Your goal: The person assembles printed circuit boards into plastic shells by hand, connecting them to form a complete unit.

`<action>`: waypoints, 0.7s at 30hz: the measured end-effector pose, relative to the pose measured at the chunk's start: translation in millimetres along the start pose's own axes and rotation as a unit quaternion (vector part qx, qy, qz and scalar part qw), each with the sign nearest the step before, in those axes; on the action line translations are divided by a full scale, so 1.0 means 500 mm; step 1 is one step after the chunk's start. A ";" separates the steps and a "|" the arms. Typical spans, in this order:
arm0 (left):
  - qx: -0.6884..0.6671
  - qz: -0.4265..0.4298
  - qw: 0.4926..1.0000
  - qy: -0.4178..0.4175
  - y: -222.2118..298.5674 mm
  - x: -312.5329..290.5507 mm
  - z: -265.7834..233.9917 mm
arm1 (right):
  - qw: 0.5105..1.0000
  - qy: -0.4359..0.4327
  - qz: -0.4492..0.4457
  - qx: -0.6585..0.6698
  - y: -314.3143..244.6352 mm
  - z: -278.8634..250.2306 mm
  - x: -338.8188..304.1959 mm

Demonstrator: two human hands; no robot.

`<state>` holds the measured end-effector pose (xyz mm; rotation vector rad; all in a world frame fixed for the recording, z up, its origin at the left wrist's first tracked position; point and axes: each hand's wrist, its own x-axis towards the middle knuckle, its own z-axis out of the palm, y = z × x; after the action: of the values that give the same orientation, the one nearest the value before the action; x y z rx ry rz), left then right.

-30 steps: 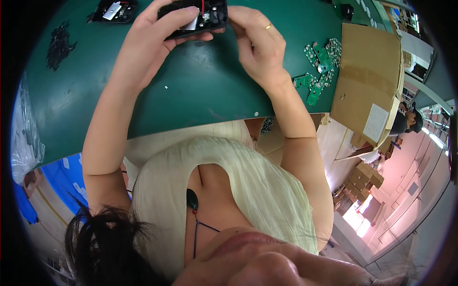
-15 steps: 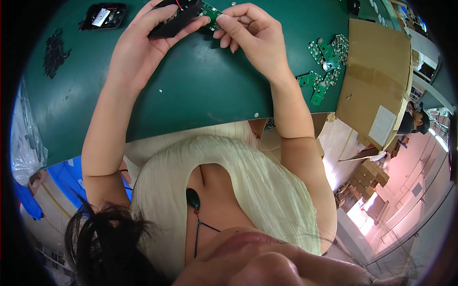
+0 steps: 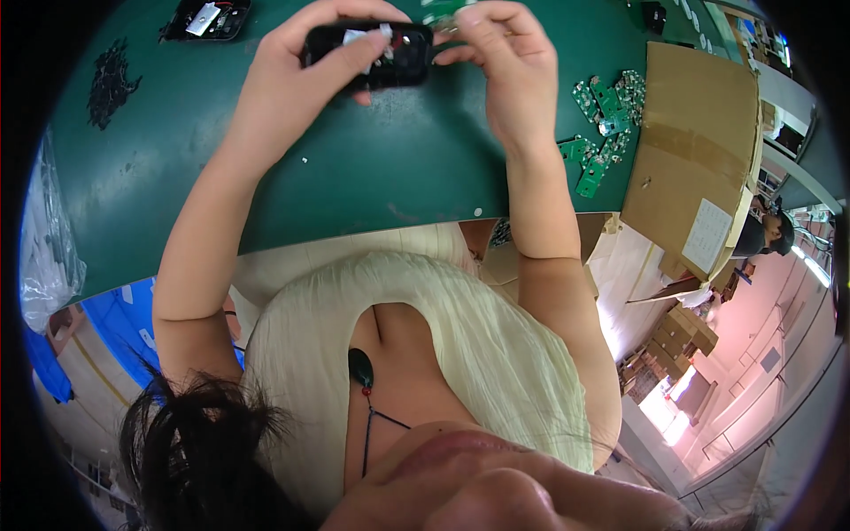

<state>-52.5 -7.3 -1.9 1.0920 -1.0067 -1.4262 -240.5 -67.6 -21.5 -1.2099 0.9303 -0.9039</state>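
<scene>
My left hand [image 3: 292,88] is closed round a black plastic casing [image 3: 412,62] near the table's far side. The casing's open inside faces up, with small parts in it and a pale silvery piece near my thumb. Just right of it, my right hand [image 3: 518,66] pinches a green circuit board [image 3: 438,11], blurred and partly cut off by the upper edge. The fingertips of the right hand are close to the casing's right end; whether they touch it I cannot tell.
Another black casing with a silvery piece [image 3: 204,18] lies at the far left, near a pile of small black parts [image 3: 111,88]. Several green circuit boards [image 3: 595,164] lie to the right, beside a cardboard box [image 3: 699,142]. Clear plastic [image 3: 53,257] hangs at the left edge.
The casing has turned from edge-on to inside up and shifted right with my left hand. My right hand has moved right, and the circuit board has come away from the casing.
</scene>
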 end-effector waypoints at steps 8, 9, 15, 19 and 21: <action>0.198 0.071 0.977 -0.024 -0.050 0.006 -0.024 | 0.974 0.040 -0.096 -0.200 -0.009 0.034 -0.012; 0.256 0.132 0.957 -0.027 -0.058 0.007 -0.025 | 0.974 0.039 -0.095 -0.200 -0.022 0.041 -0.012; 0.400 0.198 0.892 -0.070 -0.065 -0.009 -0.010 | 0.791 -0.099 -0.367 -0.479 -0.049 0.027 -0.008; 0.308 0.153 0.937 0.059 -0.047 0.002 -0.008 | 0.799 0.019 -0.212 -0.563 -0.060 0.001 -0.020; 0.209 0.074 0.971 0.085 -0.038 0.000 -0.012 | 0.779 0.020 -0.200 -0.594 -0.048 -0.030 -0.020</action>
<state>-51.3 -5.3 -21.8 1.3838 -1.2679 -1.0032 -259.8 -66.4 1.7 -2.5577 1.3619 -0.6030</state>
